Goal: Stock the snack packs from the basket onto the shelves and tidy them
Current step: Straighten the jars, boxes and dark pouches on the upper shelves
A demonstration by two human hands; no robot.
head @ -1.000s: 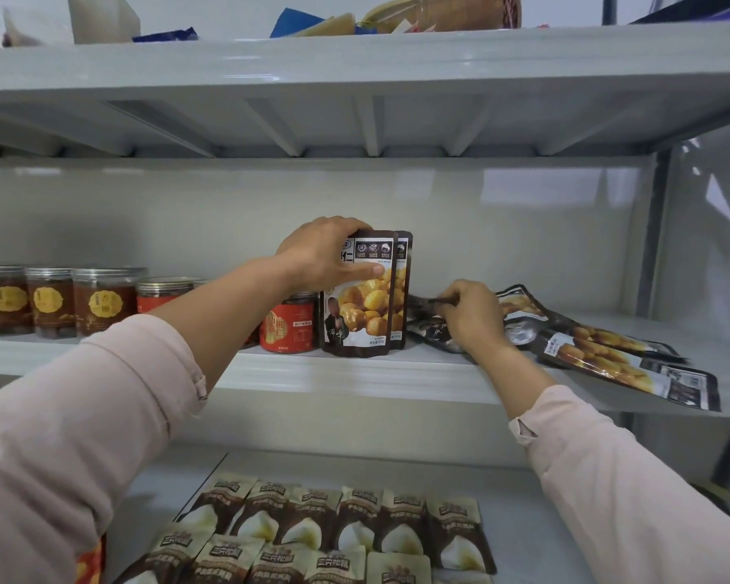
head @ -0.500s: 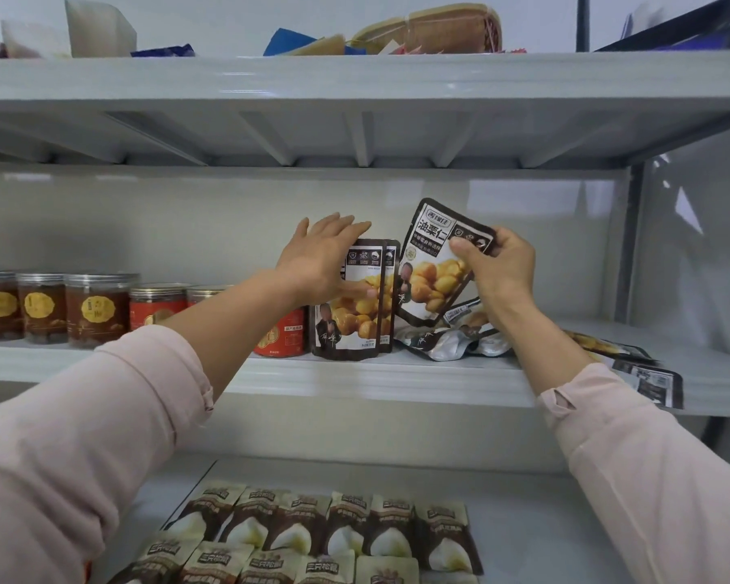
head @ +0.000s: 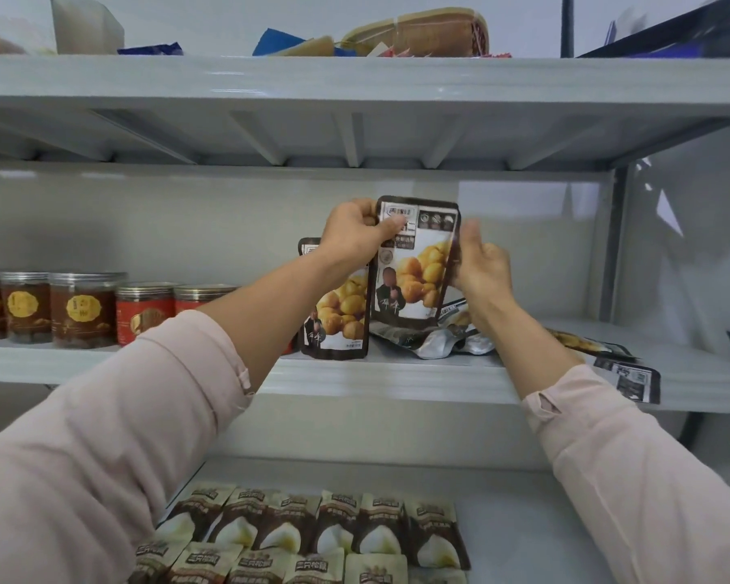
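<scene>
Pinched at its top left corner by the left hand (head: 355, 240) and gripped at its right edge by the right hand (head: 483, 274), a chestnut pack (head: 418, 263) is held upright just above the middle shelf (head: 355, 377). On this shelf a second pack (head: 338, 318) is stood upright, flat packs (head: 439, 343) are laid toward its right end, and jars (head: 83, 309) are lined at its left end

Fingers (head: 472, 236) of right hand (head: 483, 274) blurred; standing pack (head: 338, 318) partly behind left hand (head: 352, 240); bottom packs (head: 308, 560) cut off
</scene>
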